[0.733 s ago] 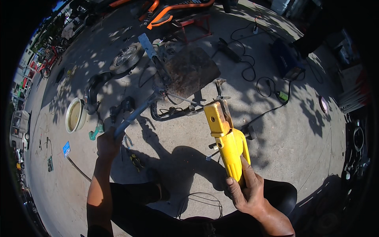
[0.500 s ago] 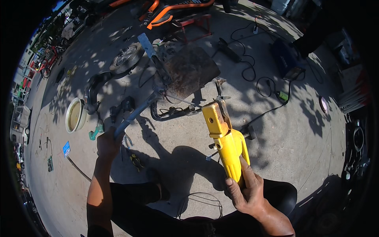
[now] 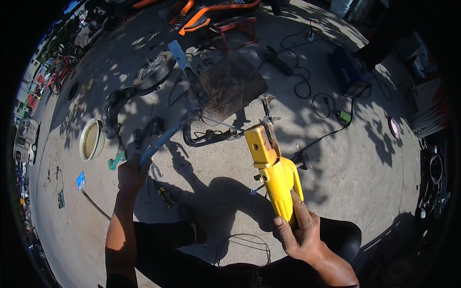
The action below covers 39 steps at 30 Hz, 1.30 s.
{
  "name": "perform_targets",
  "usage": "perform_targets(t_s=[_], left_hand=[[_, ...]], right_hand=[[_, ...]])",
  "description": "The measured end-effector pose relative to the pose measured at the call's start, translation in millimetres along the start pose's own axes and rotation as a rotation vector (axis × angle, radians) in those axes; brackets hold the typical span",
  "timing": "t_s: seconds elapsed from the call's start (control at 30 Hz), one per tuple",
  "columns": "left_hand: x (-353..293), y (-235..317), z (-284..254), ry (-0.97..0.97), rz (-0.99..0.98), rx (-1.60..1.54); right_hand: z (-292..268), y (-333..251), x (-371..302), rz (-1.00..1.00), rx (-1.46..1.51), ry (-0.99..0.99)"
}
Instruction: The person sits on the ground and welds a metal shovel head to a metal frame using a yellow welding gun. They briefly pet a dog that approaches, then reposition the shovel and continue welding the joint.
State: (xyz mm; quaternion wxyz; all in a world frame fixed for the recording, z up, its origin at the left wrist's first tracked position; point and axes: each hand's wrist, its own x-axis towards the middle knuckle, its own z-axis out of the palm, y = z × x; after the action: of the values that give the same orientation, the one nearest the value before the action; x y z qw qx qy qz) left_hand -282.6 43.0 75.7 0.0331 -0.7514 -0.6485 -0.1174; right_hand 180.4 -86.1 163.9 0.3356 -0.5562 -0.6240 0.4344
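My right hand (image 3: 305, 233) is wrapped round a yellow welding electrode holder (image 3: 276, 177), its jaw end pointing away from me. A thin welding rod (image 3: 223, 123) runs leftward from its jaw, and its far end is close to a metal joint (image 3: 196, 109); whether they touch I cannot tell. My left hand (image 3: 132, 174), in shadow, grips the near end of a blue-grey metal tube (image 3: 165, 140), which slants up to that joint. Beyond the joint lie a rusty metal plate (image 3: 233, 84) and a light-blue flat bar (image 3: 178, 55). A black metal frame (image 3: 211, 140) lies beneath on the concrete.
At left are a pale bowl (image 3: 91, 140), a cordless drill (image 3: 149, 130) and a green-handled tool (image 3: 116, 159). A dark blue welding machine (image 3: 349, 72) with cables and an angle grinder (image 3: 279, 62) lie right. An orange vehicle frame (image 3: 206, 18) stands at the back, near a wheel (image 3: 154, 71).
The electrode holder has shifted very slightly to the left. My left hand and the tube stay in place.
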Motion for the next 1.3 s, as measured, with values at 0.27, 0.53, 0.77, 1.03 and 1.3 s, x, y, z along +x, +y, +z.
perform_targets(t_s=[0.27,0.53,0.77,1.03,1.3], left_hand=[[-3.1,-17.2,11.3,0.076,0.063,-0.03],[0.0,-1.6,2.3,-0.017,-0.028,-0.049],[1.0,0.7,-1.6,0.015,-0.021,-0.009],[-1.4,-7.5,5.2,0.019,0.001,-0.005],[-3.2,-11.9,8.7,0.053,-0.045,-0.033]], right_hand=[[4.0,4.1,-0.2,0.001,0.019,0.006],[-0.2,7.8,-2.3,-0.089,-0.03,0.111],[-0.9,4.9,0.2,-0.094,-0.037,0.095],[-3.0,0.3,1.0,-0.061,-0.009,0.039],[-5.2,7.9,-5.3,-0.103,0.002,0.079]])
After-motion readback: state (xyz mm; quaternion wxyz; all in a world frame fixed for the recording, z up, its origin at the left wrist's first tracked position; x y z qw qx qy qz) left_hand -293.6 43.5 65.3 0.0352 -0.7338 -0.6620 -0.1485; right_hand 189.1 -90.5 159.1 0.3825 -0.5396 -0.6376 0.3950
